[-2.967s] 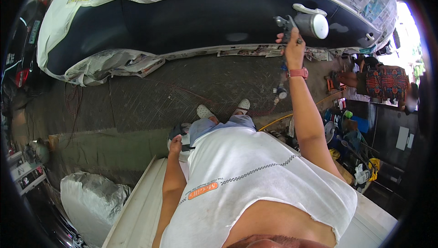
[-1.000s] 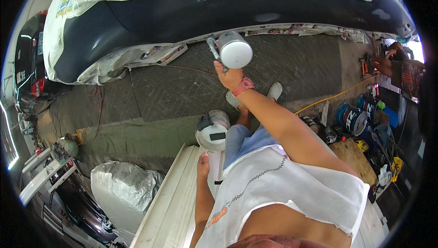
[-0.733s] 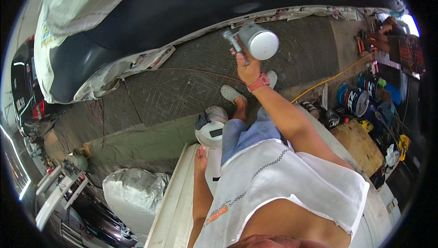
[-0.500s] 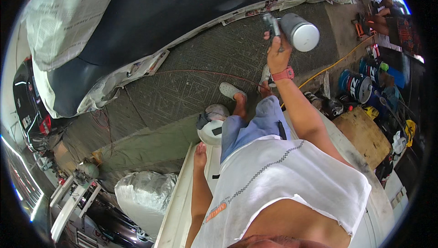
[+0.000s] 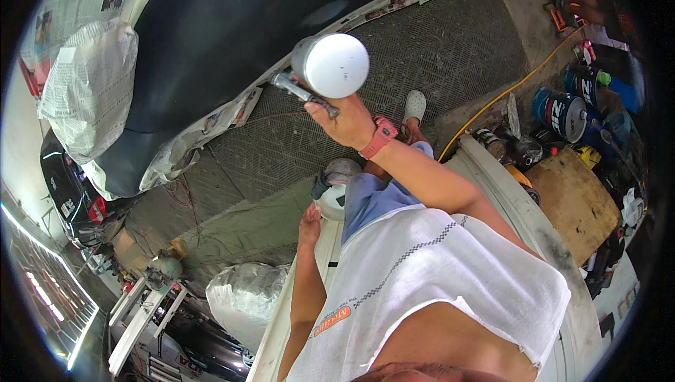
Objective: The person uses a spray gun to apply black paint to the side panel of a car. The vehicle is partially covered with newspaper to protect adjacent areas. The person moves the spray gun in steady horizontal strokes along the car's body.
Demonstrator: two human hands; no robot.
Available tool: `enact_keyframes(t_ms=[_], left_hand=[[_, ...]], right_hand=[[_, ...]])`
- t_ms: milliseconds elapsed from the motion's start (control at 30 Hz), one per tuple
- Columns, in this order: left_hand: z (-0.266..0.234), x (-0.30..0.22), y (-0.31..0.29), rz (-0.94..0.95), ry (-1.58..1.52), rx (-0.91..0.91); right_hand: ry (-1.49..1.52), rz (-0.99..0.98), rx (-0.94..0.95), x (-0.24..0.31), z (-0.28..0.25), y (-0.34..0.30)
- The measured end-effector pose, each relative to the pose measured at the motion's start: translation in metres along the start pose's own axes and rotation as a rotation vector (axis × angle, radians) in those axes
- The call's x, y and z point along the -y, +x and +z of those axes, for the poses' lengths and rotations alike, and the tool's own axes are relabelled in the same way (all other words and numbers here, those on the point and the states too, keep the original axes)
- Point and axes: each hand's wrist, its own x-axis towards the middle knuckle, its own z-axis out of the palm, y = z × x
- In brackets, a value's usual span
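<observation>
My right hand [image 5: 351, 123] is closed around the handle of a silver spray gun [image 5: 302, 91]. Its grey cup [image 5: 336, 65] has a round, pale lid facing me. The gun hangs in front of a black vehicle body panel [image 5: 232, 44], whose lower edge is lined with masking newspaper [image 5: 235, 104]. I cannot tell if any spray comes out. My left hand [image 5: 309, 226] hangs low with its fingers stretched out, and nothing shows in it. Next to it is a white rounded object [image 5: 332, 200] with a dark grey cloth on it.
Newspaper [image 5: 91, 86] wraps a part at the left. A red hose trails over the floor mat [image 5: 450, 44]. At right, a yellow hose [image 5: 485, 104] runs near blue cans [image 5: 559, 111] and a wooden board [image 5: 566, 195]. A silver-wrapped bulk [image 5: 242, 294] stands lower left.
My right hand has swung left with the spray gun, closer to the black panel. The view has turned slightly left. My left hand stays low beside the white object.
</observation>
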Motion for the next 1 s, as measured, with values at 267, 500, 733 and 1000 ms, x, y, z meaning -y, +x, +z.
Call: enact_keyframes(t_ms=[267,500,733,1000], left_hand=[[0.021,0.02,0.021,0.065,-0.146,0.032],[0.03,0.005,0.01,0.099,-0.16,0.048],[0.022,0.02,0.013,0.053,-0.125,0.024],[0.008,0.058,0.01,0.022,-0.283,-0.008]], right_hand=[[-0.081,0.04,-0.199,-0.008,-0.07,0.025],[-0.029,0.137,-0.369,0.008,-0.109,0.025],[-0.012,0.079,-0.092,0.033,-0.026,0.024],[0.179,0.085,0.171,0.092,0.061,0.035]])
